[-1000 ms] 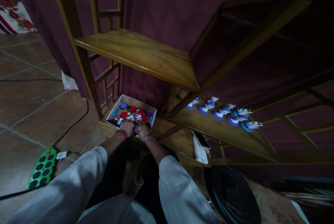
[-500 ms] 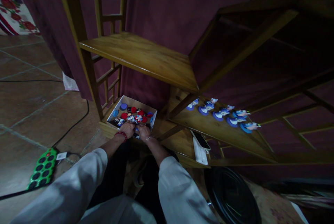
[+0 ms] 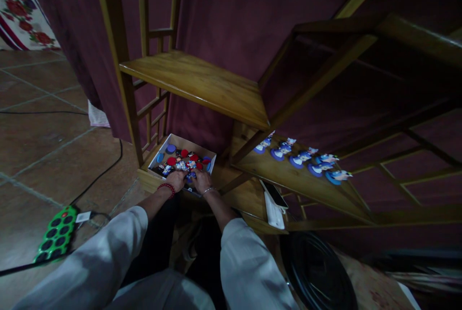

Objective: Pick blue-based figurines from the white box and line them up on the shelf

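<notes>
An open white box (image 3: 213,161) sits on the low shelf, holding several small figurines (image 3: 181,165) with red, blue and purple round bases, many lying on their sides. Both my hands reach into its near side. My left hand (image 3: 176,180), with a red bead bracelet at the wrist, has its fingers curled in at a small blue-purple figurine (image 3: 190,176). From the other side my right hand (image 3: 201,180), wearing a thin bracelet, closes on the same figurine. My fingers partly cover it, so its shape is hard to make out.
Several blue-and-white figurines (image 3: 302,157) stand in rows on the wooden shelf (image 3: 274,170) to the right. A phone (image 3: 275,194) lies by a white object (image 3: 274,213). A wooden shelf board (image 3: 198,83) overhangs the box. A green power strip (image 3: 56,234) and cables lie on the floor.
The view has shifted slightly. My hands have drawn a little apart, and more of the blue-purple figurine shows between them. The box stays in place.
</notes>
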Demonstrator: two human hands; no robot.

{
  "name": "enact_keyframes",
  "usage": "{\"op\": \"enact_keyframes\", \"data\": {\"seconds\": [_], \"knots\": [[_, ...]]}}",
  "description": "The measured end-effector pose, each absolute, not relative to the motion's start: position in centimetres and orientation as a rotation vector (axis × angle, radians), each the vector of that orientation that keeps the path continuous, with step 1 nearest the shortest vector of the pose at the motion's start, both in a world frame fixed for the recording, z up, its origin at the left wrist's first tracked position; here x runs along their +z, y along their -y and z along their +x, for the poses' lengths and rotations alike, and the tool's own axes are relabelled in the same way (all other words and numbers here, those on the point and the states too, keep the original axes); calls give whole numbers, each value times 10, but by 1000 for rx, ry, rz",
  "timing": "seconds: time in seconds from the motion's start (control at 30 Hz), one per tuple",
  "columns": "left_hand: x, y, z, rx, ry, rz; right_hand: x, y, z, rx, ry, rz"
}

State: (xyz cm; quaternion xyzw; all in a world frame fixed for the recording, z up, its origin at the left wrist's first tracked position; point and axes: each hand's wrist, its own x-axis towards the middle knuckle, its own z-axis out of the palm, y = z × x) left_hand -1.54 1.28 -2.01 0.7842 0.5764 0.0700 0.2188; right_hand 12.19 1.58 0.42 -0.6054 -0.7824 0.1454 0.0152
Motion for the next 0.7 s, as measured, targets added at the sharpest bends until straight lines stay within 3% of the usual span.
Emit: {"op": "enact_keyframes", "data": {"seconds": [0.7], "knots": [[-8, -6, -3, 958, -1517, 1203, 25, -5, 133, 575, 2157, -1658]]}}
